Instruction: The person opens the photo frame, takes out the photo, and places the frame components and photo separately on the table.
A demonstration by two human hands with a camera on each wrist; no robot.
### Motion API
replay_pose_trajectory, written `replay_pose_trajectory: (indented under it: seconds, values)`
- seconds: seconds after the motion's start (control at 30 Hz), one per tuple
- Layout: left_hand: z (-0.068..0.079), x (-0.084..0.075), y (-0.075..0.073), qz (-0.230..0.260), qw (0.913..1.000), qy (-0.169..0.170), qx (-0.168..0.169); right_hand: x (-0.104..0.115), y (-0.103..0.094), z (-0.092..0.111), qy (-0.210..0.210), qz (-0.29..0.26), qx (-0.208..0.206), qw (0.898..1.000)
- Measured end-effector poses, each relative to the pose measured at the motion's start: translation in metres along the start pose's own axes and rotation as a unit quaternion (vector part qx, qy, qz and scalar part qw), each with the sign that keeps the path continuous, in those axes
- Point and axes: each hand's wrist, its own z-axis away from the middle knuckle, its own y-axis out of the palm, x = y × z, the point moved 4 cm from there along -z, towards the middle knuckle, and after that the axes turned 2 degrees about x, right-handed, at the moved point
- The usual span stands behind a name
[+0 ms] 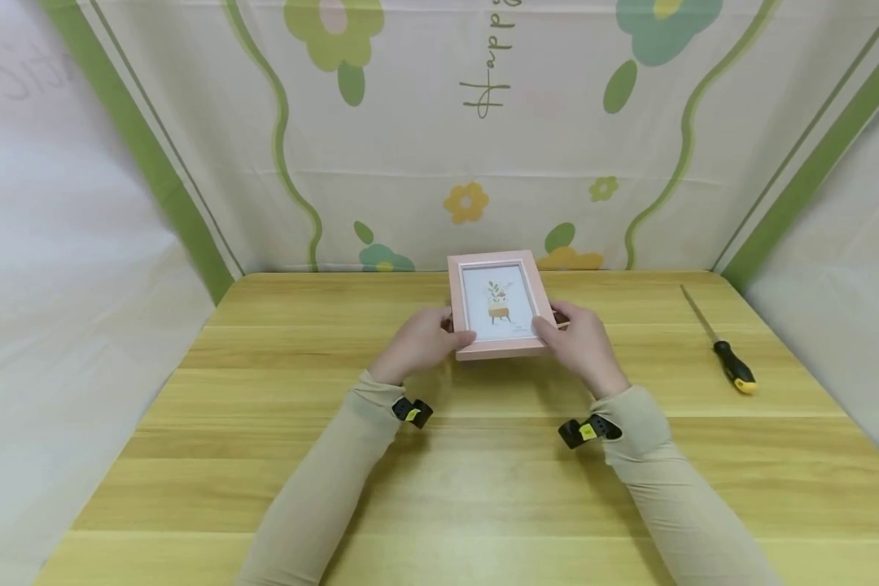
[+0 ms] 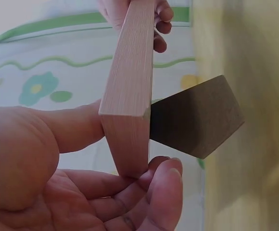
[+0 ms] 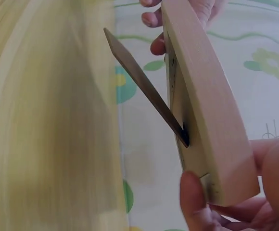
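A pink picture frame (image 1: 501,352) with a potted-plant print is held up off the table, face toward the head camera. My left hand (image 1: 422,342) grips its left lower side, thumb on the front border and fingers behind. On the opposite side my right hand (image 1: 582,342) grips the frame the same way, thumb at the lower right of the front. Both wrist views show the frame edge-on, with a dark stand leg (image 2: 197,118) swung out from its back. In the right wrist view the stand leg (image 3: 144,82) sticks out at an angle above the table.
A screwdriver (image 1: 732,366) with a black and yellow handle lies on the wooden table (image 1: 469,488) at the right, its shaft pointing away. Behind the table's back edge hangs a cloth (image 1: 410,138) printed with flowers. White cloth also hangs at both sides.
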Motion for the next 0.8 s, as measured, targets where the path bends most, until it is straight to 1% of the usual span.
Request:
replay_pose_trajectory:
  seconds: [0.13,0.27,0.37,0.57,0.8]
  values:
    - [0.003,-0.005,-0.006,-0.002,0.9999,0.01,-0.002,0.002,-0.003,0.001,0.023,-0.064,-0.015,0.998]
    - [0.006,-0.007,-0.007,-0.003,0.9999,0.015,0.002,0.002,-0.003,0.001,0.046,-0.151,-0.013,0.987]
    - [0.007,-0.007,-0.006,0.006,0.9998,0.014,0.008,0.003,-0.003,0.002,0.054,-0.195,-0.007,0.979]
    - [0.008,-0.008,-0.006,0.012,0.9998,0.013,0.011,0.007,-0.004,0.003,0.049,-0.221,-0.021,0.974]
    - [0.009,-0.011,-0.008,0.001,0.9993,0.036,0.009,0.013,-0.009,0.007,0.025,-0.226,-0.054,0.972]
